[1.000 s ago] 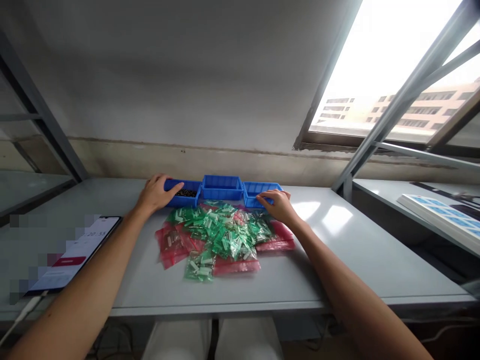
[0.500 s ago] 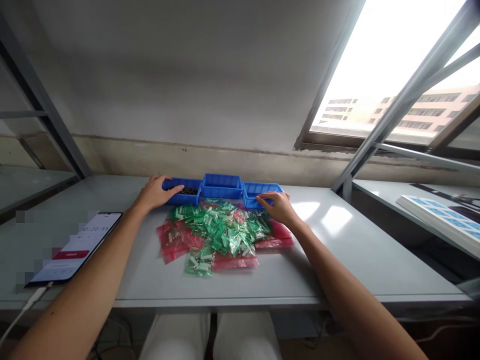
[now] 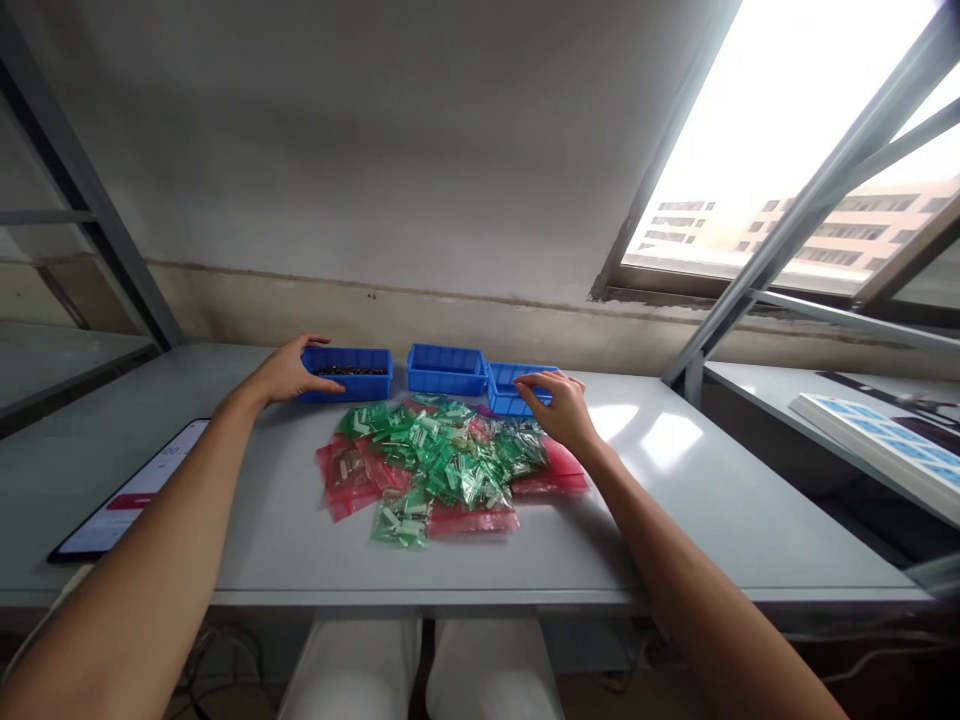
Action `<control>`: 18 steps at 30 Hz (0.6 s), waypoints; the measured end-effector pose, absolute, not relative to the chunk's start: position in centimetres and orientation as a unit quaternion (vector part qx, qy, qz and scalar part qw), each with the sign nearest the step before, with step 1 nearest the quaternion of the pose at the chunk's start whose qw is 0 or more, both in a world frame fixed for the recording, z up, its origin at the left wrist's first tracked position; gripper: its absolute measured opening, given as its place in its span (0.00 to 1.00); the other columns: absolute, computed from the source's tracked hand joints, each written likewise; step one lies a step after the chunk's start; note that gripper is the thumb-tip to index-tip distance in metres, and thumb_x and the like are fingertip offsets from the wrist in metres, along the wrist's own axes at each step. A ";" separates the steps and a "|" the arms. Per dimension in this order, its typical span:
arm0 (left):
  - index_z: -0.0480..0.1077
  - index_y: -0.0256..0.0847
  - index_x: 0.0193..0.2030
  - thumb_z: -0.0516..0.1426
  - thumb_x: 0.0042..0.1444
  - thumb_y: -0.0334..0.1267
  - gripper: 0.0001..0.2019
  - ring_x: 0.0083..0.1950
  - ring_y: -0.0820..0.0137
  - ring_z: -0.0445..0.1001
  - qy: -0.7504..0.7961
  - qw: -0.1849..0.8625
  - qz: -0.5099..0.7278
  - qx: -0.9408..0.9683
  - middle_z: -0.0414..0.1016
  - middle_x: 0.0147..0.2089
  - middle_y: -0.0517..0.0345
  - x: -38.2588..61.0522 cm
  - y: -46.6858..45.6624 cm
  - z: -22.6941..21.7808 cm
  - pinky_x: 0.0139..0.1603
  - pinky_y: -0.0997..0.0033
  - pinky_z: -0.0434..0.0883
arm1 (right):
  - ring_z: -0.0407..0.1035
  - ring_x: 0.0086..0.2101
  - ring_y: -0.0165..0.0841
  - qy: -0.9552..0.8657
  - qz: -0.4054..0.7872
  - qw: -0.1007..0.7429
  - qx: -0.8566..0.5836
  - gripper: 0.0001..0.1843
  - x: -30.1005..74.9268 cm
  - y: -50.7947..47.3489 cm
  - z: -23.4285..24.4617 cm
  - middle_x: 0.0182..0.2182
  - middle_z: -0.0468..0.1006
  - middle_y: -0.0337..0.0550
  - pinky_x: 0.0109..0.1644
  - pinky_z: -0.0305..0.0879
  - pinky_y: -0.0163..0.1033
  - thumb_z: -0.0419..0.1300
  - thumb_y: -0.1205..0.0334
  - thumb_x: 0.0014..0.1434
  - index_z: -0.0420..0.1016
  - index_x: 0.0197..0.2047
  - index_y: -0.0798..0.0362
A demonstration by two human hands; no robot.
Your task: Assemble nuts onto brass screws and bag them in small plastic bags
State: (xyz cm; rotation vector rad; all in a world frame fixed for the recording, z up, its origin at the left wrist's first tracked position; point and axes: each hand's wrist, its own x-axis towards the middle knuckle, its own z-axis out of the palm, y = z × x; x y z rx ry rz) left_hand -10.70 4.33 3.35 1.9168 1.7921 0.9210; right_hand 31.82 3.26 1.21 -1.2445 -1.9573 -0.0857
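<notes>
White cloth covers the legs (image 3: 360, 665) nearest to us, below the front edge of the grey surface (image 3: 285, 545); on that surface, to our left, we see a phone (image 3: 124, 505) with a lit screen, partly hidden behind the left forearm. In the middle we have a heaped pile of small see-through bags, green bags (image 3: 450, 455) mostly on top and red bags (image 3: 474, 523) showing at the edges; pale pieces show through the plastic of many. Behind the pile we find three blue bins in a row; the left hand (image 3: 286, 372) is clamped on the left bin (image 3: 360, 388), thumb along its near side and fingers round the end, with small dark parts (image 3: 349, 371) inside; the middle bin (image 3: 448, 381) stands just beside it, a narrow gap between; the right hand (image 3: 561, 405) lies over the right bin (image 3: 507, 403), thumb and forefinger close together at it, and we cannot tell whether they grip anything. We see the two hands well apart; further off are a wall (image 3: 375, 150) and, at the right, a bright window (image 3: 750, 130) with pale buildings (image 3: 832, 232) outside.
</notes>
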 end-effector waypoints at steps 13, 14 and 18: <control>0.61 0.43 0.55 0.74 0.28 0.46 0.45 0.53 0.61 0.69 0.531 0.193 0.538 0.625 0.66 0.56 0.52 -2.2 3.5 5.5 0.51 0.62 0.70 | 0.72 0.50 0.42 -0.658 0.423 0.502 -0.370 0.39 27.8 2.2 5.2 0.52 0.76 0.50 0.51 0.71 0.48 0.65 0.45 0.56 0.57 0.66 0.45; 0.62 0.43 0.55 0.74 0.27 0.46 0.46 0.52 0.61 0.70 0.517 0.189 0.541 0.636 0.67 0.55 0.52 -0.7 3.4 5.2 0.51 0.61 0.70 | 0.72 0.50 0.42 -0.637 0.465 0.500 -0.357 0.42 27.2 2.2 5.6 0.54 0.74 0.51 0.50 0.72 0.48 0.64 0.43 0.56 0.53 0.68 0.44; 0.61 0.43 0.55 0.72 0.32 0.49 0.43 0.54 0.59 0.70 0.496 0.183 0.575 0.625 0.67 0.54 0.51 4.2 2.7 3.6 0.54 0.58 0.69 | 0.70 0.51 0.44 -0.584 0.504 0.540 -0.335 0.47 25.0 2.1 6.1 0.60 0.67 0.51 0.47 0.74 0.48 0.66 0.42 0.53 0.48 0.70 0.39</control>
